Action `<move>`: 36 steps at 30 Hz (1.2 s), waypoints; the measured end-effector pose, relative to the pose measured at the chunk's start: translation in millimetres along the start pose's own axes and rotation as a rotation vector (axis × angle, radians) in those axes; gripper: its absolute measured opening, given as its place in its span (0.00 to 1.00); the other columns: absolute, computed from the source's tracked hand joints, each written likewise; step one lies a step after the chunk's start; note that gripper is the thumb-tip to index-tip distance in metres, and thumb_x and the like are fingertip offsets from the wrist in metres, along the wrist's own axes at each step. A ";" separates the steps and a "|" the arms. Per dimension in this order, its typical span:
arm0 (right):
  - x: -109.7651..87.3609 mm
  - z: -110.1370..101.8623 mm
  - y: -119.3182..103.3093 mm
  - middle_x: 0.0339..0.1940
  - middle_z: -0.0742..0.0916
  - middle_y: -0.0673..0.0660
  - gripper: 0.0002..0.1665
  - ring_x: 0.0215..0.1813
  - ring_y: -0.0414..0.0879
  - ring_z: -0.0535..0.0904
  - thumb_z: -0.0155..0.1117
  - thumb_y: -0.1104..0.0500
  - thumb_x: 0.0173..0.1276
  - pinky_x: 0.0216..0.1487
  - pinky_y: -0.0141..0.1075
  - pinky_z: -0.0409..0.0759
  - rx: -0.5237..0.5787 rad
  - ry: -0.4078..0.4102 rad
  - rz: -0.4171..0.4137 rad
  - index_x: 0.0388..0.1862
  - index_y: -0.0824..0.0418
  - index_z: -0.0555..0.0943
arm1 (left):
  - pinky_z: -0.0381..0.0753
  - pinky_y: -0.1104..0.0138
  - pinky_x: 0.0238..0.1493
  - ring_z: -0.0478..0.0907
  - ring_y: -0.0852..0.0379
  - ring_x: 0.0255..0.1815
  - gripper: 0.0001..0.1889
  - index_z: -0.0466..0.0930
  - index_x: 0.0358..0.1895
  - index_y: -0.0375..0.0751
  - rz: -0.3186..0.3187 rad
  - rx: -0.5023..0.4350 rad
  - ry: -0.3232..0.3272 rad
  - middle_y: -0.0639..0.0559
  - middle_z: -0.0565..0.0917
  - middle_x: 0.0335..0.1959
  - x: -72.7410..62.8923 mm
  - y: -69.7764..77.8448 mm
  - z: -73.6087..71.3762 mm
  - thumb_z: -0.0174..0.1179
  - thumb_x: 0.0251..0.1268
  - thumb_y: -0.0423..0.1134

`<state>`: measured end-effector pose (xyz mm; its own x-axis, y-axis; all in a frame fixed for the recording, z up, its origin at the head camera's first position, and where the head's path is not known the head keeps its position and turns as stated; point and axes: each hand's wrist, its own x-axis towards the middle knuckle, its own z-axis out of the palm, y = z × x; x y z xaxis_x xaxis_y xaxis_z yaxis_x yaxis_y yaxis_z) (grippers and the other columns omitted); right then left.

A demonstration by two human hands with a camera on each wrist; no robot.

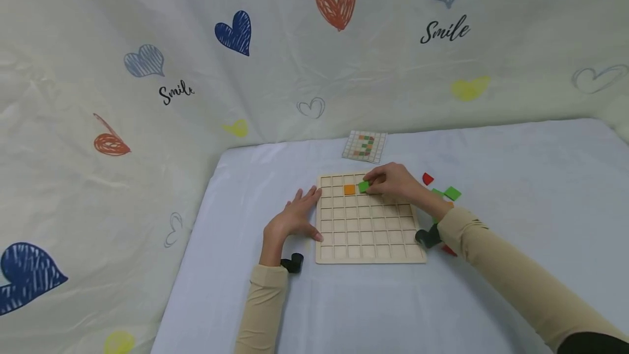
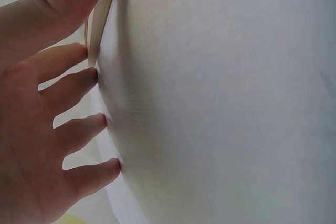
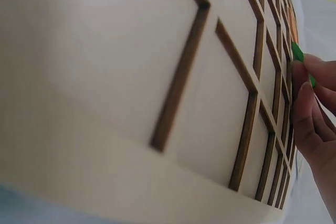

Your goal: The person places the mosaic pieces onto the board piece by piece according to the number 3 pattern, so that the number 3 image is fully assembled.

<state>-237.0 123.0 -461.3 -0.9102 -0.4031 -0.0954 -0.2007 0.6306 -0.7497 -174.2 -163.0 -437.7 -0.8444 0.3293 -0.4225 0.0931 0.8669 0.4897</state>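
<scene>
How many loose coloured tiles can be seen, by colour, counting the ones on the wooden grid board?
Green square tiles: 3 (one pinched by the right hand, two on the cloth)
Orange square tile: 1
Red pieces: 2
Total: 6

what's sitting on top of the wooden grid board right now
An orange tile lies in a second-row cell of the wooden grid board. Beside it the right hand pinches a green tile; cells beneath that hand are hidden.

From head height we look forward and down over the whole wooden grid board (image 1: 366, 223) on the table. Our left wrist view sits close behind the fingers at that board's edge; our right wrist view skims low across its cells, very near.
</scene>
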 end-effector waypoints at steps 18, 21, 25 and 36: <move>4.7 5.3 -7.9 0.42 0.92 0.60 0.16 0.42 0.49 0.88 0.75 0.62 0.65 0.49 0.47 0.85 -0.074 -0.012 -0.038 0.50 0.67 0.88 | 0.39 0.43 0.84 0.33 0.44 0.87 0.64 0.48 0.85 0.47 0.007 -0.006 0.004 0.51 0.45 0.87 0.7 0.0 0.8 0.83 0.46 0.39; 4.5 6.8 -9.3 0.42 0.91 0.60 0.15 0.42 0.50 0.87 0.74 0.62 0.66 0.49 0.47 0.85 -0.098 -0.013 -0.033 0.50 0.67 0.89 | 0.39 0.44 0.84 0.33 0.44 0.87 0.64 0.47 0.85 0.48 0.003 -0.006 -0.002 0.52 0.45 0.87 0.4 0.2 0.6 0.83 0.46 0.39; 4.0 8.5 -9.4 0.42 0.91 0.60 0.15 0.43 0.51 0.86 0.74 0.62 0.65 0.48 0.46 0.85 -0.134 -0.006 -0.040 0.49 0.67 0.89 | 0.39 0.44 0.84 0.32 0.44 0.87 0.64 0.47 0.85 0.48 -0.001 0.006 -0.003 0.51 0.44 0.87 0.7 0.2 0.7 0.83 0.46 0.39; 1.9 9.4 -10.1 0.42 0.90 0.61 0.16 0.42 0.51 0.86 0.74 0.64 0.64 0.49 0.49 0.85 -0.130 0.004 -0.065 0.50 0.69 0.88 | 0.39 0.44 0.84 0.32 0.44 0.87 0.64 0.46 0.85 0.48 0.001 0.026 -0.008 0.52 0.44 0.87 2.1 -2.6 1.3 0.83 0.47 0.40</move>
<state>-233.3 109.6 -460.0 -0.8953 -0.4431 -0.0469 -0.3038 0.6842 -0.6630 -175.6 -164.0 -440.9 -0.8402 0.3330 -0.4280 0.1077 0.8760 0.4702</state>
